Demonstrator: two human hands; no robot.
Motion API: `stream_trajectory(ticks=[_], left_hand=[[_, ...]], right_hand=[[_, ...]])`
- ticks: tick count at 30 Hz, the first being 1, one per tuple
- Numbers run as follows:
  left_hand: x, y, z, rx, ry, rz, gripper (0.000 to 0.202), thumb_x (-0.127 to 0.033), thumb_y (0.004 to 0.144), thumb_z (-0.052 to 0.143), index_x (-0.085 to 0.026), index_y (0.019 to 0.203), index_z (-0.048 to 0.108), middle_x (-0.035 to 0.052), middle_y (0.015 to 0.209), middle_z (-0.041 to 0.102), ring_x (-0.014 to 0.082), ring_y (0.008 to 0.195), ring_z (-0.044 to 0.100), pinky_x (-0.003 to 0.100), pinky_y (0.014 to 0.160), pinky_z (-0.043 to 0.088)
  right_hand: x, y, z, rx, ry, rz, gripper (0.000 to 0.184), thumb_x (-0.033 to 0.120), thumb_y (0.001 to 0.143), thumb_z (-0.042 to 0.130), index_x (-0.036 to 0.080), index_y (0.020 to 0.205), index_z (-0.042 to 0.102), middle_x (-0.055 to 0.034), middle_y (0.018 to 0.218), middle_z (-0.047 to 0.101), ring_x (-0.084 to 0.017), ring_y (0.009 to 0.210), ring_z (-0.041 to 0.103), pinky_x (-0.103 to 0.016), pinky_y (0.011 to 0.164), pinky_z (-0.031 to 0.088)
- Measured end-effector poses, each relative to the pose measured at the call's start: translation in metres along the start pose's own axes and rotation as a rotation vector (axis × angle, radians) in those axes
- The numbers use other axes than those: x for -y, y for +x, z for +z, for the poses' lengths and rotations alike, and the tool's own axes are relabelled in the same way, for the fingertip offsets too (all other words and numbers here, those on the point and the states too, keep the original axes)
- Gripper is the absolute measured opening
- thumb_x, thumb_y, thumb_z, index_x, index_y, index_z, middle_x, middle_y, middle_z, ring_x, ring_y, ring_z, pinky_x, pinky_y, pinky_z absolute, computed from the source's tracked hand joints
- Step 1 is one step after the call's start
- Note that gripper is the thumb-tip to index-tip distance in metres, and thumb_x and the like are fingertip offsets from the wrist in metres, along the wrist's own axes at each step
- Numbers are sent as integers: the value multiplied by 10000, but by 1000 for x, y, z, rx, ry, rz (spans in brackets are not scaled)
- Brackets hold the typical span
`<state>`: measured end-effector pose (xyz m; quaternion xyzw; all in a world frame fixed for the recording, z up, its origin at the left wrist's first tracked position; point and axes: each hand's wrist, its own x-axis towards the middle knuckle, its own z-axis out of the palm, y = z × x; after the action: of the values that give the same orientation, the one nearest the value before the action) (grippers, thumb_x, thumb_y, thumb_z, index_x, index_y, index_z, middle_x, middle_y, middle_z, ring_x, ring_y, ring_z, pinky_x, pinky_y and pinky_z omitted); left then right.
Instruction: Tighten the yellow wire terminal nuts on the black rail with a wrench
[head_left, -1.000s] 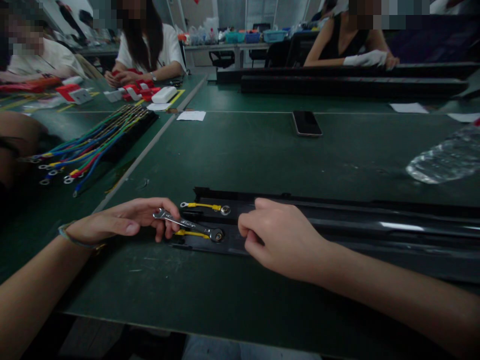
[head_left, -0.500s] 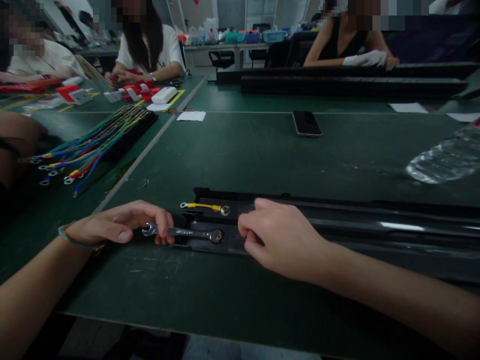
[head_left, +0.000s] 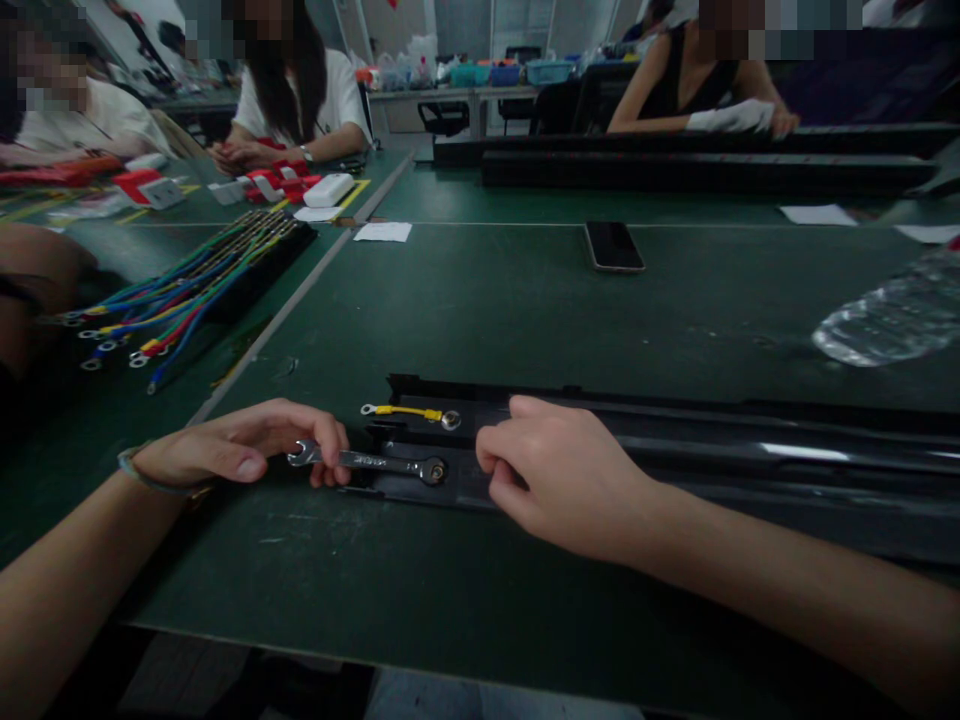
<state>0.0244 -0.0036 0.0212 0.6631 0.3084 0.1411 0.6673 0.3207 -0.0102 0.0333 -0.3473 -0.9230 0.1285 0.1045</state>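
A silver combination wrench lies at a slight slant, its ring end round a bolt head in the near channel of a long black rail. The curled fingers of my left hand are on its handle near the jaw end, the thumb standing apart from it. My right hand is closed in a fist over the rail, just right of the bolt; its fingertips are hidden. Behind the wrench, a short yellow cable with ring lugs sits in the far channel, one lug at another bolt.
Bundled coloured cables with ring lugs lie at left. Farther back are a phone, a plastic bottle, and red and white parts. Several people sit around the green table, one with a white glove beside more black rails.
The wrench has turned very slightly about its ring end, the jaw end moving a little away from me with my left fingers. My right hand has stayed in place.
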Motion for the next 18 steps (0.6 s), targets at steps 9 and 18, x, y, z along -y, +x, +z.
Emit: stream_trajectory(ticks=[9, 18], left_hand=[[0, 1, 0, -7, -23, -10, 427, -435, 666, 559, -133, 967, 546, 101, 905, 576, 240, 799, 521, 320, 679, 433], [4, 0, -2, 3, -33, -7, 455, -434, 692, 539, -134, 1032, 500, 102, 962, 544, 244, 844, 519, 321, 683, 449]], right_hand=[[-1, 0, -1, -1, 17, -11, 94, 159, 710, 469, 178, 656, 543, 0, 609, 515, -122, 603, 381, -235, 485, 227], [-1, 0, 0, -17, 14, -11, 102, 151, 704, 460, 179, 653, 543, 0, 604, 513, -122, 596, 374, -239, 483, 222]])
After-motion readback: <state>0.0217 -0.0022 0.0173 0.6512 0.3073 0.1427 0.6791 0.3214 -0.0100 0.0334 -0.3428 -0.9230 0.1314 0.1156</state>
